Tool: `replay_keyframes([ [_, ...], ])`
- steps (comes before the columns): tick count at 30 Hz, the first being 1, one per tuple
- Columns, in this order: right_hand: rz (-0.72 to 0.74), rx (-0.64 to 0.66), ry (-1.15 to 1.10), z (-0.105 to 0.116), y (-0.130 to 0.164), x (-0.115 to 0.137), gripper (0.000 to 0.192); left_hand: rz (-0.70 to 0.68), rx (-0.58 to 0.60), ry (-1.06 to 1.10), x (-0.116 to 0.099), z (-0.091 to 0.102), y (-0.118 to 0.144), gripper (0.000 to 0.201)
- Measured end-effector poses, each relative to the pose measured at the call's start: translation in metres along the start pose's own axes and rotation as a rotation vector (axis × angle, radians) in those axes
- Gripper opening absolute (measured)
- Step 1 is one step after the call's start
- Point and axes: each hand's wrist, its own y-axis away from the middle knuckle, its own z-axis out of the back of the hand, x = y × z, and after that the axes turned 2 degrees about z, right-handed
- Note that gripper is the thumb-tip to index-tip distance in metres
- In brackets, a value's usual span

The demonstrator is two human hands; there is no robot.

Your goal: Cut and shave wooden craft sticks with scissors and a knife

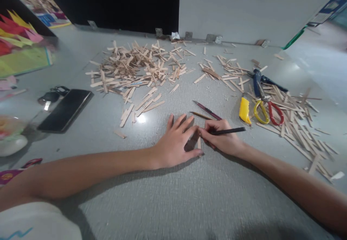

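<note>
Stick [199, 143] lies pinned flat on the tabletop [189, 196] under the spread left hand [176, 144], steadied for the pen [227, 131] pinched in the right hand [222, 140].

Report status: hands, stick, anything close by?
Left hand flat, pinning stick. Right hand gripping pencil, tip at stick. Two loose pencils just beyond fingers.
</note>
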Motion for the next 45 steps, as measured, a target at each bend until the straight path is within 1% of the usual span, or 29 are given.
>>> replay_keyframes([
  [2,0.007,-0.006,0.009,0.0001,-0.0001,0.0004,0.056,0.000,-0.009,0.008,0.0007,-0.0005,0.0005,0.074],
  [6,0.005,-0.013,0.008,-0.0002,-0.0003,0.0008,0.056,0.013,-0.060,0.070,0.0028,-0.0018,0.0023,0.094],
  [8,0.003,-0.015,-0.003,-0.0005,-0.0003,0.0005,0.054,0.018,-0.068,0.079,0.0031,-0.0016,0.0025,0.098],
  [13,0.009,-0.008,-0.026,-0.0010,-0.0004,0.0003,0.050,0.008,-0.012,0.024,0.0015,0.0016,0.0007,0.088],
  [23,0.013,-0.003,0.028,0.0008,-0.0004,0.0010,0.052,0.002,-0.015,-0.001,0.0004,0.0027,0.0008,0.074],
  [29,0.010,0.014,0.011,0.0010,-0.0002,0.0017,0.051,0.009,0.009,-0.026,-0.0025,0.0050,-0.0009,0.075],
  [41,0.055,-0.001,0.038,0.0009,0.0000,0.0006,0.047,0.037,0.026,-0.001,-0.0029,0.0050,-0.0009,0.079],
  [43,0.042,-0.017,0.010,0.0006,0.0003,0.0019,0.047,0.035,0.030,0.012,-0.0016,0.0046,-0.0008,0.082],
  [45,0.001,-0.036,-0.070,0.0013,0.0002,0.0032,0.046,0.025,0.028,0.028,0.0007,0.0034,-0.0003,0.089],
])
